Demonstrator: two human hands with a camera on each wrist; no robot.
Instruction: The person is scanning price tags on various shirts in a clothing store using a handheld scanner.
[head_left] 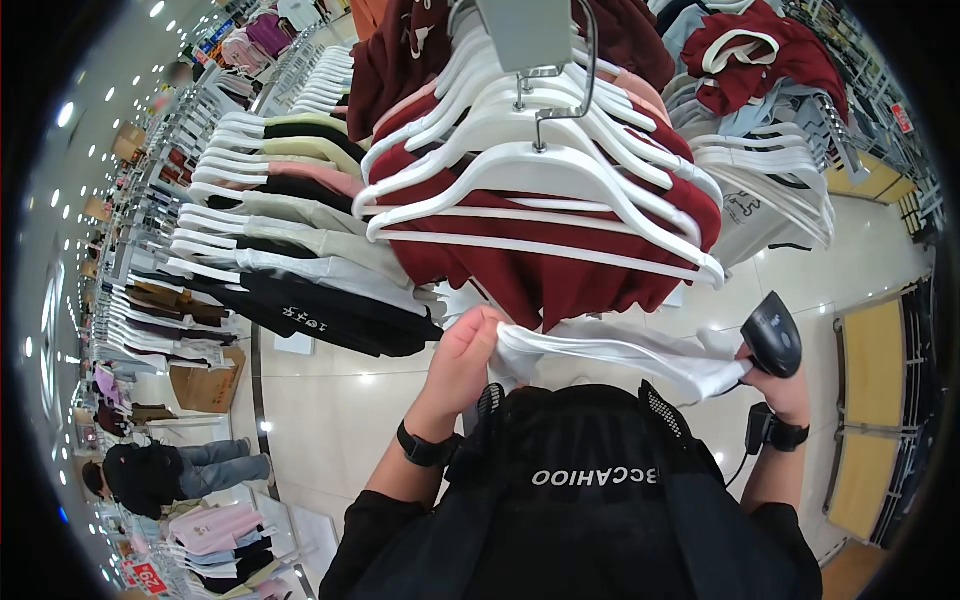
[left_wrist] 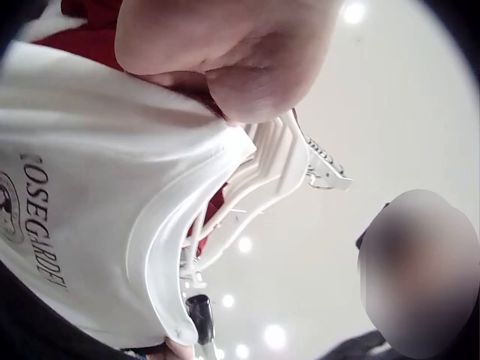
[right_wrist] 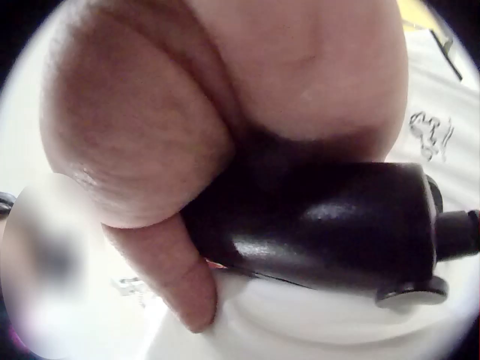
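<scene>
A white T-shirt [head_left: 625,345] stretches between the two hands in front of the chest. My left hand [head_left: 462,352] grips it near one shoulder, fingers curled over the cloth. At the other end my right hand [head_left: 783,388] holds a black barcode scanner [head_left: 772,336] by its handle, with the shirt's other shoulder at the fingers. The right wrist view shows the scanner handle [right_wrist: 330,225] wrapped by the palm, white cloth beneath it. Dark printed letters [left_wrist: 37,202] and the round collar show in the left wrist view.
White hangers [head_left: 545,190] with dark red garments hang straight ahead on a rack. To the left, a long rail carries black, grey and pink tops [head_left: 310,300]. A cardboard box [head_left: 208,382] stands on the floor. Another person [head_left: 170,475] is at the lower left. Wooden shelves [head_left: 868,360] line the right.
</scene>
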